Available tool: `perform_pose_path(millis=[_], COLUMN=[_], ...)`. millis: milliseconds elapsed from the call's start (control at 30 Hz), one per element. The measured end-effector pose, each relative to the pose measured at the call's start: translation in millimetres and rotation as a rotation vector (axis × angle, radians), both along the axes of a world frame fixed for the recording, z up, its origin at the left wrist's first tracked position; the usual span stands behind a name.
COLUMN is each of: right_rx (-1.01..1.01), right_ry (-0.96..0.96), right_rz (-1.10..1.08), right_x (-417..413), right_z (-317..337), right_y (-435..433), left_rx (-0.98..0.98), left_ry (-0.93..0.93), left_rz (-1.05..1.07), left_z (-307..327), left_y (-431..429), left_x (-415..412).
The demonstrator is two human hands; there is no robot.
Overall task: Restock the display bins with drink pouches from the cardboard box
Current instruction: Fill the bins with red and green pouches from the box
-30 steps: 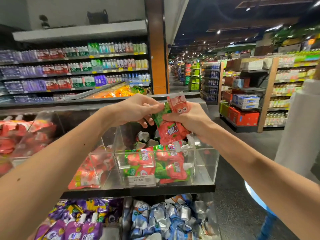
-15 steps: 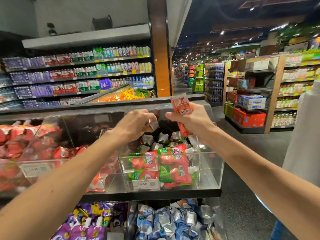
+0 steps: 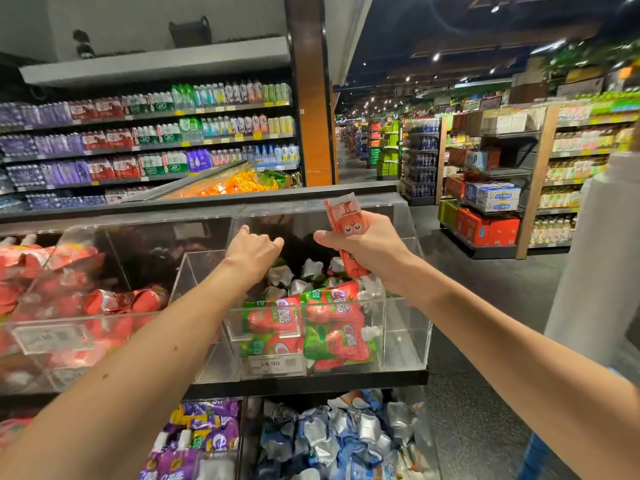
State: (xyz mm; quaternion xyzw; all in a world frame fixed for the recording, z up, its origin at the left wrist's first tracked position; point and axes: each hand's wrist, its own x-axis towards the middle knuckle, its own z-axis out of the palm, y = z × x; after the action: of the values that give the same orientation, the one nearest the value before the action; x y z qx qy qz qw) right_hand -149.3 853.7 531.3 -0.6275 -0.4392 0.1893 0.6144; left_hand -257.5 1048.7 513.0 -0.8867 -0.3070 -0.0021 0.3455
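Two bare forearms are seen reaching forward over a clear acrylic display bin [image 3: 408,341] on a dark shop shelf [image 3: 311,381]. In the right hand [image 3: 363,247] a red drink pouch [image 3: 346,220] with a cartoon face is gripped upright, the fingers [image 3: 329,237] wrapped tightly around its middle, its top above the fist and its lower end hanging just over the bin. The left hand [image 3: 252,249] is held beside it, above the back of the bin, its fingers curled loosely inward; whether anything is held in it cannot be told. Inside the bin, red and green pouches [image 3: 329,327] are stacked flat at the front, with silvery pouch bottoms [image 3: 294,275] crowded behind them. A price label [image 3: 273,363] reading 14.90 is fixed to the bin's front. To the left, a second clear bin [image 3: 52,341] is filled with red pouches. On the shelf below, purple pouches [image 3: 194,441] and blue and silver pouches [image 3: 329,438] are piled. Shelves of bottled drinks [image 3: 149,140] line the wall behind. The cardboard box is not in view.
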Motion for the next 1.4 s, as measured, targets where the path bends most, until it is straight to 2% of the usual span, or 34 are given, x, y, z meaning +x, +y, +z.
perform_pose_path(millis=[133, 200, 367, 500, 567, 667, 800, 900, 1033, 1167, 1267, 1333, 1400], right_rx=[-0.017, -0.02, -0.052, -0.054, -0.078, -0.104, -0.063, -0.019, 0.321, 0.411, 0.414, 0.354, 0.314], right_ry=[-0.013, -0.013, -0.03, -0.102, -0.22, -0.385, -0.603, -0.793, -1.043, -1.073, -1.05, -0.971, -0.907], right_rz=[0.005, 0.003, 0.045, 0.183, 0.252, 0.332, 0.364, 0.355, 0.132, -0.023, 0.073, 0.182, 0.194], right_x=[2.0, 3.1, 2.8, 0.1, -6.2, -18.9, -43.6, -79.0, -135.6, -187.3, -230.6, -264.1, -295.3], right_z=[-1.1, -1.3, 0.8, 6.7, 8.3, 2.3, -10.4, -25.4, -63.8, -93.1, -107.7, -116.4, -119.7], right_y=[-3.6, -3.7, -5.3, -5.4, -3.3, 4.8, 19.1, 26.7, 27.9, 22.4, 18.9, 19.4, 22.4], left_rx=[-0.062, -0.173, -0.626, -1.216, -1.352, -1.28, -1.076, -1.045, -0.988, -1.079, -1.185, -1.284, -1.335], left_ry=[0.046, -0.017, -0.487, -0.945, -0.967, -0.876, -0.93, -1.094, -1.37, -1.8, -2.023, -2.101, -2.121], left_rz=[-0.003, -0.034, -0.213, -0.321, -0.329, -0.323, -0.231, -0.135, 0.001, 0.096, 0.191, 0.184, 0.155], left_z=[5.8, 9.6, 25.6, 47.4, 55.1, 54.8, 35.1, 12.5, -22.5, -46.5, -63.0, -76.6, -84.5], left_y=[-0.5, 0.0, -23.3, -71.5, -95.7, -122.7, -128.6, -136.4, -142.2, -133.9, -132.0, -128.4, -119.9], left_x=[-2.6, -6.7, -31.6, -57.0, -66.5, -77.7, -106.7, -141.5, -190.3, -233.5, -264.1, -288.7, -312.1])
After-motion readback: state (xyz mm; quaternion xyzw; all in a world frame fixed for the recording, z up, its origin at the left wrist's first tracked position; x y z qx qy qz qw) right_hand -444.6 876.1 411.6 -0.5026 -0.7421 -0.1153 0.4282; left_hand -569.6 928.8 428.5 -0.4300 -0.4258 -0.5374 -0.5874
